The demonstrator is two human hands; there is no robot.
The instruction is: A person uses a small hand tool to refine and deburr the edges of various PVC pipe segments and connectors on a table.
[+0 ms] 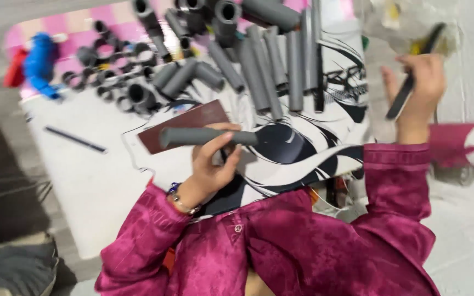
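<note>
My left hand (210, 161) grips a short grey pipe (193, 136) and holds it level above a white cloth with black swirls (325, 148). Just behind the pipe, a brown sheet of sandpaper (185, 123) lies on the cloth. Raised at the right, my right hand (419, 82) is closed on a thin black flat tool (407, 93) that slants up toward a clear plastic bag (407, 22). Both of my sleeves are magenta.
Several long grey pipes (272, 63) lie side by side at the top centre. Grey pipe fittings and rings (119, 82) are scattered to their left. A blue object (40, 63) and a red one (15, 68) sit far left. A thin black rod (75, 138) lies on the white surface.
</note>
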